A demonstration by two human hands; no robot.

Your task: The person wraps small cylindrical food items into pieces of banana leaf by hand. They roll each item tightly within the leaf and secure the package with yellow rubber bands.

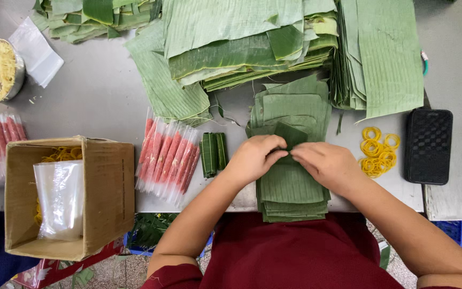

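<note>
Head view: left hand (253,158) and right hand (324,165) pinch a half-folded banana leaf piece (291,135); two wrapped rolls (213,153) done, unwrapped sausage sticks (168,156) remain.

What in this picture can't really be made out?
- Head view: whatever sits inside the small dark green leaf piece; the left hand and right hand cover the fold.
- The cardboard box contents: a clear plastic bag hides most of the yellow bands beneath.
- The metal bowl of yellow shreds is cut off by the left edge.
- The far leaf stacks run past the top edge.
</note>
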